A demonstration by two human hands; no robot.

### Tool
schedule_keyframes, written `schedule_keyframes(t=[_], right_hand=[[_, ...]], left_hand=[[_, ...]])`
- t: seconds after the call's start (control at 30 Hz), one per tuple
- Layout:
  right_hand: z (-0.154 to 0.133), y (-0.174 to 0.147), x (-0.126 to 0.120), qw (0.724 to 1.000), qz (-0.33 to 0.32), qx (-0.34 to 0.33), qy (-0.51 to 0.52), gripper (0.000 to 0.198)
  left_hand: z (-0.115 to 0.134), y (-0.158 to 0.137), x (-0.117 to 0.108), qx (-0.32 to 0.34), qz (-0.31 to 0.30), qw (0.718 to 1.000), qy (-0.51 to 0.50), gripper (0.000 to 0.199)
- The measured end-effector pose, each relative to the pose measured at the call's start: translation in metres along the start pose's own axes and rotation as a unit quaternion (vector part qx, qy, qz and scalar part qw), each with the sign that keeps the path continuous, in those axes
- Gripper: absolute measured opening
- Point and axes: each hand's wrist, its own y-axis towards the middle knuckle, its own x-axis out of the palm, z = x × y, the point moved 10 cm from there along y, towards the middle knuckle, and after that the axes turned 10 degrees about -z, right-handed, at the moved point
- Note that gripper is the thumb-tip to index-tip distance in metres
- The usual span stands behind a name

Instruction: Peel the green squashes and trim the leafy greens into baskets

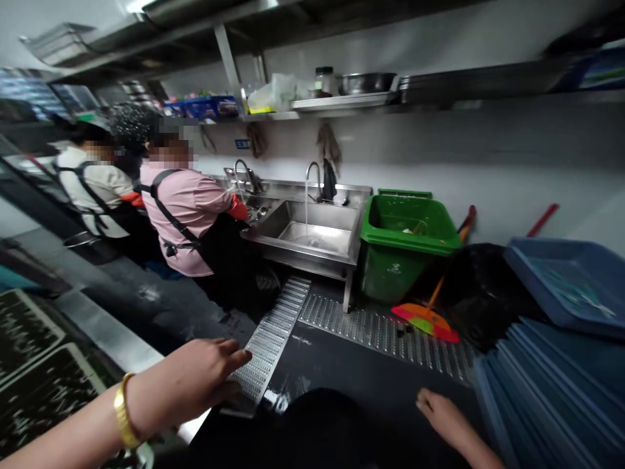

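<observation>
My left hand (208, 372) reaches in from the lower left, a gold bracelet (125, 412) on its wrist. Its fingers are loosely bent and apart, with nothing visible in them. Below it is the metal edge of a counter, beside dark trays (46, 407). At the lower right, my right hand (437, 413) hangs over the dark floor, small and a little blurred. Its fingers curl loosely around nothing that I can see. Closest to it is a stack of blue plastic trays (551, 391), which it does not touch.
Water runs from a tap into a steel sink (317, 242). Right of it stand a green bin (398, 260), an orange broom (427, 320) and a black bag (481, 286). A blue tub (571, 273) tops the trays. Two people (180, 208) work at the left. Metal grating (371, 322) crosses the floor.
</observation>
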Motion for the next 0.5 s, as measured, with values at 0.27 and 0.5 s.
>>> schedule_keyframes(t=[0.27,0.5], right_hand=[[-0.201,0.252,-0.108,0.981,-0.016,-0.184,0.053,0.036],[-0.319,0.364,-0.178,0.959,0.003,-0.207,0.192,0.067]], left_hand=[[-0.097,0.116,-0.053,0.029,0.01,1.0,-0.007,0.021],[-0.289,0.28,-0.13,0.078,0.277,0.83,-0.478,0.037]])
